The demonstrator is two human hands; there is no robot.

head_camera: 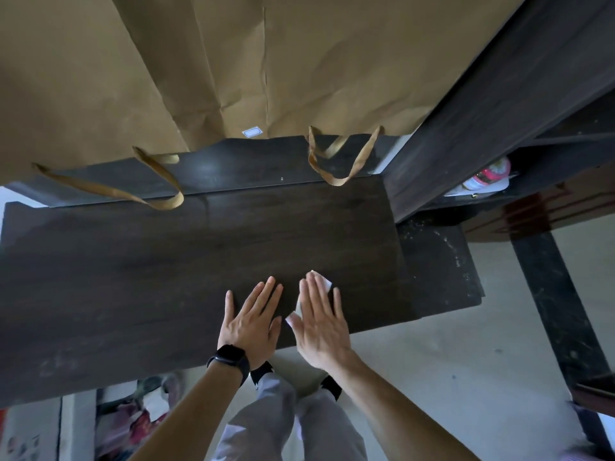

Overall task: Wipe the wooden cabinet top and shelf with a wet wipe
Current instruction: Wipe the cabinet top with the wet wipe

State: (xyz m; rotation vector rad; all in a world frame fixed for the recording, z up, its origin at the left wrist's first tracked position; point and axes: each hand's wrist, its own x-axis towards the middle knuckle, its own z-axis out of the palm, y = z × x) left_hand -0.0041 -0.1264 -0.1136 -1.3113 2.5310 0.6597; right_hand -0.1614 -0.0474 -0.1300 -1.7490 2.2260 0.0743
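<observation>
The wipe (324,283) is pressed flat on the top (133,277) by the right hand (321,322), fingers straight and close together, near the 6 o'clock edge; most of the top is found toward 9 o'clock, past the flat, slightly spread left hand (253,319).

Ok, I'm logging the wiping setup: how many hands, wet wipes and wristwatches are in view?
Hands: 2, left hand and right hand
Wet wipe: 1, under the right hand
Wristwatch: 1, on the left wrist
Total: 4
</observation>
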